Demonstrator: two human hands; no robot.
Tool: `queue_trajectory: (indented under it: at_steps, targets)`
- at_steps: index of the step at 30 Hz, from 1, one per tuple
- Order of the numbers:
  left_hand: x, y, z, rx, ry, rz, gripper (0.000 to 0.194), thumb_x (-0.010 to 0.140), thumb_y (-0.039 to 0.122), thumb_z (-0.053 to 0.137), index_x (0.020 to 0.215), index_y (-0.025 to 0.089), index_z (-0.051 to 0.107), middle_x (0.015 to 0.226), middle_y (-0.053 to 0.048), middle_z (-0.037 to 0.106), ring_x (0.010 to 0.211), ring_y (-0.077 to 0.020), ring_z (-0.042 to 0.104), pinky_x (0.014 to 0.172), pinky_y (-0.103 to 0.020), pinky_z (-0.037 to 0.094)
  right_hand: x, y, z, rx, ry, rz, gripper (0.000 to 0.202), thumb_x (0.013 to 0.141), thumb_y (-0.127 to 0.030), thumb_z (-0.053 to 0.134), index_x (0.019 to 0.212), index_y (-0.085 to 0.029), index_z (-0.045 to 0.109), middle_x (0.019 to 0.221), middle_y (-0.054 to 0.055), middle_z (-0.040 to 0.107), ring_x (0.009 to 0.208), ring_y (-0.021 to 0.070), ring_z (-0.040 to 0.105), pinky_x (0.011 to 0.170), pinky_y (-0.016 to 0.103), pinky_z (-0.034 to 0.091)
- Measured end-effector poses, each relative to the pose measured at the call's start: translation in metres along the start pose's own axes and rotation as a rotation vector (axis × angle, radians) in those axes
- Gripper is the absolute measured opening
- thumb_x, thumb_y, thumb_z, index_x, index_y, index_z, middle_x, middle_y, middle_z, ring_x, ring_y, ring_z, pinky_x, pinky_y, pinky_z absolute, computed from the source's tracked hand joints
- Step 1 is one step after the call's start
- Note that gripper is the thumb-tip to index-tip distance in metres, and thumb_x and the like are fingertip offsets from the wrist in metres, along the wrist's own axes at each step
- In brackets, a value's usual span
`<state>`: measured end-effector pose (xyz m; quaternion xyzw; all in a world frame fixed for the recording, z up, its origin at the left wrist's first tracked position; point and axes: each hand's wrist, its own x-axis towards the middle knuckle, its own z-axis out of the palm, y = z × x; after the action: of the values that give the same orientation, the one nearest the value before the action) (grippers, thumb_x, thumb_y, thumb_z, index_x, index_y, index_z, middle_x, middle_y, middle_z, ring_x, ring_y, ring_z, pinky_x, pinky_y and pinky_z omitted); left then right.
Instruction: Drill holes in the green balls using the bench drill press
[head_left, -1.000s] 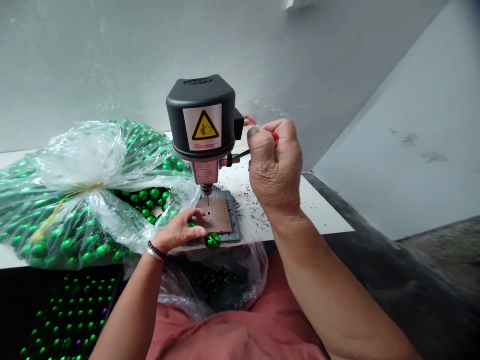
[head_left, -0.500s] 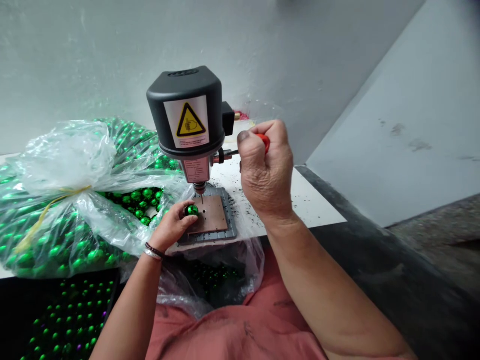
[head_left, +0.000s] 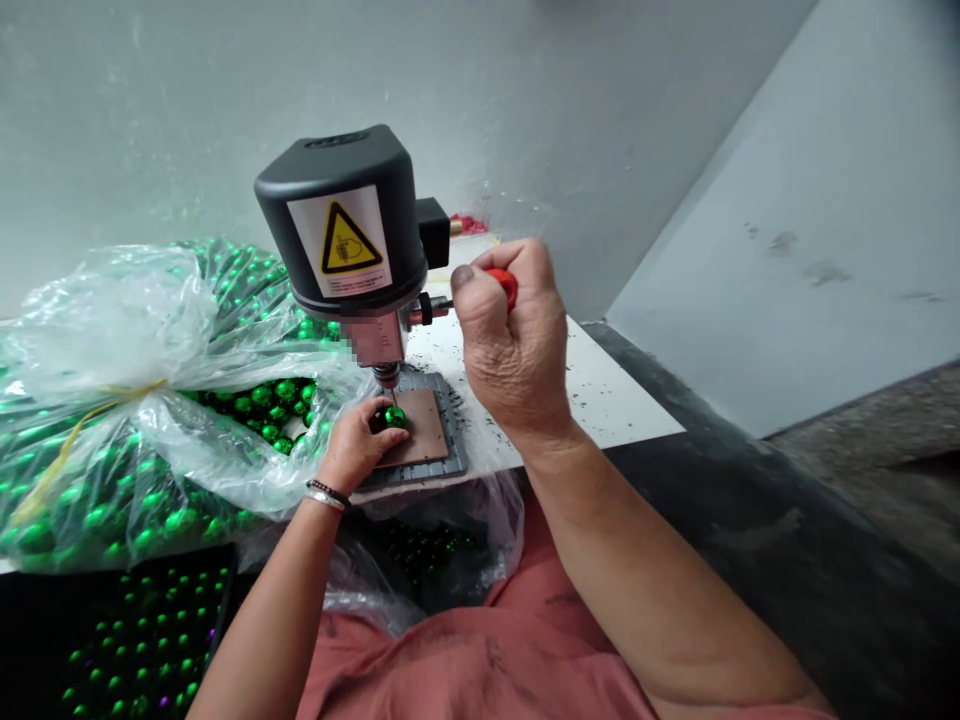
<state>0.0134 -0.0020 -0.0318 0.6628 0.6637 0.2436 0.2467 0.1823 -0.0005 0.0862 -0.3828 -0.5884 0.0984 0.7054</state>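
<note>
A black drill press with a yellow warning label stands on the white table. Between thumb and fingers, my left hand holds a shiny green ball on the brown plate, right under the thin drill bit. Whether the bit touches the ball I cannot tell. My right hand is wrapped round the red knob of the press's lever, at the machine's right side.
A tied clear plastic bag of green balls fills the table's left. Below it lies a dark tray of green balls. An open bag with balls hangs at the front edge. Shavings litter the white table. Walls rise behind.
My left hand has moved the green ball right across the plate, covering the plate's hole, to beneath the bit. My right hand keeps its hold on the knob. The camera view has shifted slightly.
</note>
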Motion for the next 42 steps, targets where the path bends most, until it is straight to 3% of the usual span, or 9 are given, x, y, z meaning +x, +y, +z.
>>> queue_trajectory:
  at_steps: [9,15,25,35,42]
  targets:
    - [0.007,0.0,0.009,0.002,-0.004,-0.01,0.044,0.064,0.034,0.071,0.105,0.02,0.063,0.088,-0.002,0.068,0.079,-0.0182,0.061,0.072,-0.029,0.046,0.009,-0.005,-0.005,-0.099,-0.087,0.026,0.023,0.087,-0.041,0.042,0.075,-0.021,0.044,0.062,-0.006,0.038,0.058,0.0026,0.048,0.055,0.017,0.042]
    - [0.006,-0.001,0.012,-0.066,0.012,-0.014,0.044,0.065,0.032,0.071,0.107,0.02,0.064,0.093,-0.002,0.07,0.083,-0.0187,0.062,0.076,-0.03,0.047,-0.012,-0.001,-0.009,-0.109,-0.038,0.037,0.015,0.083,-0.033,0.05,0.075,-0.021,0.043,0.058,-0.007,0.04,0.049,0.0028,0.035,0.047,0.018,0.036]
    - [0.005,-0.003,0.015,-0.061,0.042,-0.015,0.044,0.065,0.031,0.07,0.108,0.019,0.063,0.096,-0.003,0.07,0.088,-0.0188,0.063,0.079,-0.03,0.047,-0.039,0.015,-0.009,-0.13,0.042,-0.056,0.009,0.081,-0.028,0.052,0.077,-0.021,0.048,0.061,-0.005,0.051,0.051,0.0043,0.045,0.049,0.019,0.04]
    - [0.003,-0.001,0.013,-0.053,0.047,-0.007,0.043,0.066,0.03,0.071,0.107,0.019,0.063,0.099,-0.004,0.07,0.088,-0.0189,0.062,0.08,-0.03,0.045,-0.058,0.032,-0.003,0.011,0.048,0.096,0.013,0.083,-0.033,0.052,0.087,-0.022,0.048,0.067,-0.005,0.051,0.06,0.0074,0.055,0.058,0.026,0.046]
    - [0.003,0.001,0.013,-0.06,0.047,-0.021,0.042,0.066,0.029,0.071,0.106,0.018,0.063,0.099,-0.005,0.069,0.09,-0.0198,0.061,0.082,-0.032,0.044,-0.074,0.044,-0.001,0.092,0.061,0.136,0.015,0.084,-0.035,0.05,0.089,-0.021,0.047,0.071,-0.004,0.05,0.06,0.008,0.054,0.059,0.028,0.047]
